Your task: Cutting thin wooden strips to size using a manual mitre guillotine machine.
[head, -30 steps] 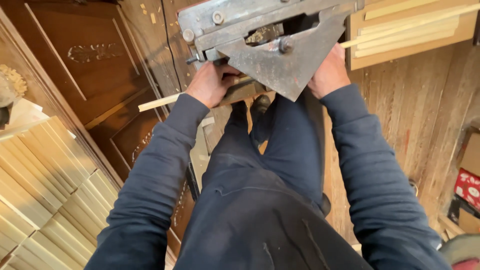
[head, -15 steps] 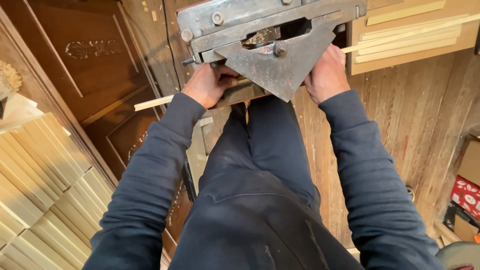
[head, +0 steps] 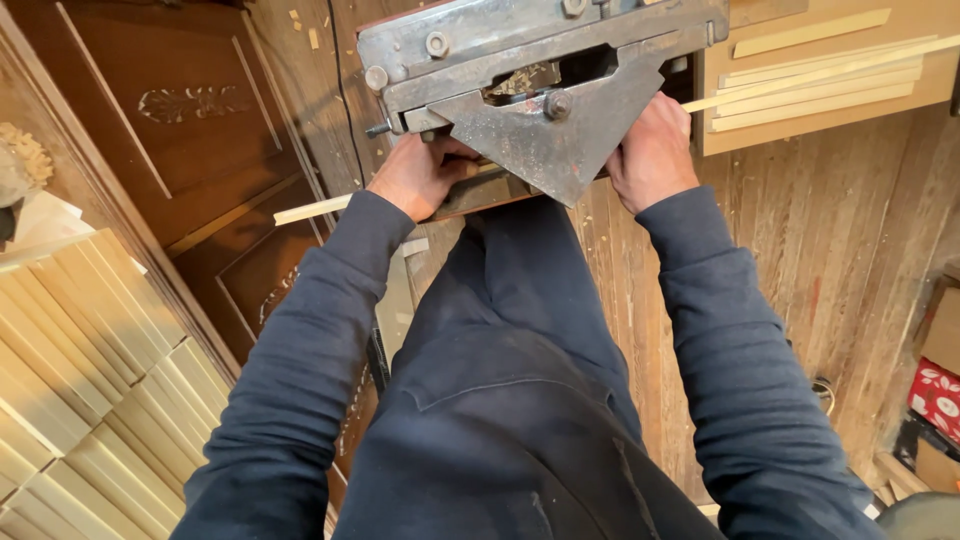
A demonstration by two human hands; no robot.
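**Two hands on one wooden strip under the grey machine**

Both hands press close against the underside of the heavy grey metal woodworking machine (head: 540, 90), and between them runs a thin pale wooden strip (head: 310, 208). Its left end pokes out past the left hand (head: 420, 175); a pale length also shows beyond the right hand (head: 650, 150), running up toward the shallow wooden box of cut strips (head: 830, 70), though whether that is the same piece is hidden behind the machine's angled plate.

Compared with a second ago, the free left end of the strip sits about as far out from the left hand, and both hands hold the same places by the machine. The view has shifted only slightly. As a judgement, the strip is being held steady or fed very slowly rather than pulled through.

The left hand's fingers curl closed around the strip beneath the machine body. The right hand is folded shut by the plate's edge; what it clamps cannot be told, since its fingers are hidden.

A stack of pale cut strips (head: 90, 360) lies at lower left, beside a dark carved wooden panel (head: 190, 110).
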